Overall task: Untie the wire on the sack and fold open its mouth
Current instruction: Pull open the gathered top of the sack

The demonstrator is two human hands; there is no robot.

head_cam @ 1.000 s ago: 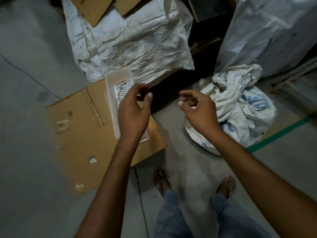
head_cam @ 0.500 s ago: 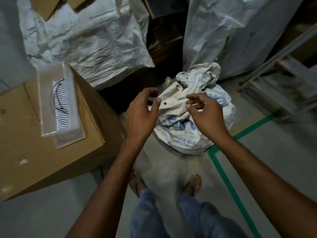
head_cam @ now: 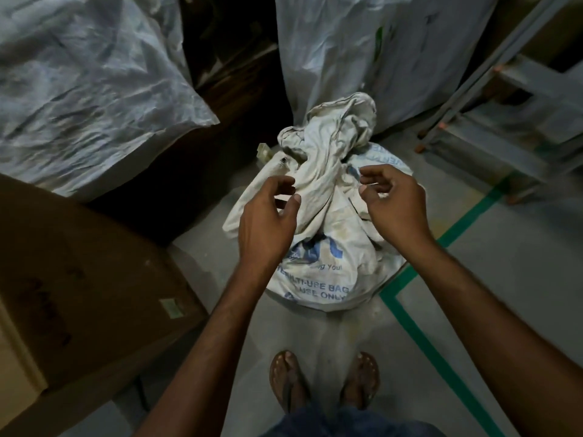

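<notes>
A dirty white sack with blue print stands on the floor in front of my feet. Its top is gathered into a crumpled bunch that leans away from me. I cannot make out the wire in the dim light. My left hand hovers just above the sack's left side, fingers curled and apart, holding nothing. My right hand hovers over the right side, thumb and fingers apart, also empty. Neither hand grips the cloth.
A large cardboard box stands at the left. Big pale woven sacks rise at the back left and back right. A grey metal frame stands at the right. Green tape marks the floor.
The view has swung right from the box with the plastic tray to the sack. Both hands have come over the sack and spread apart, staying empty.
</notes>
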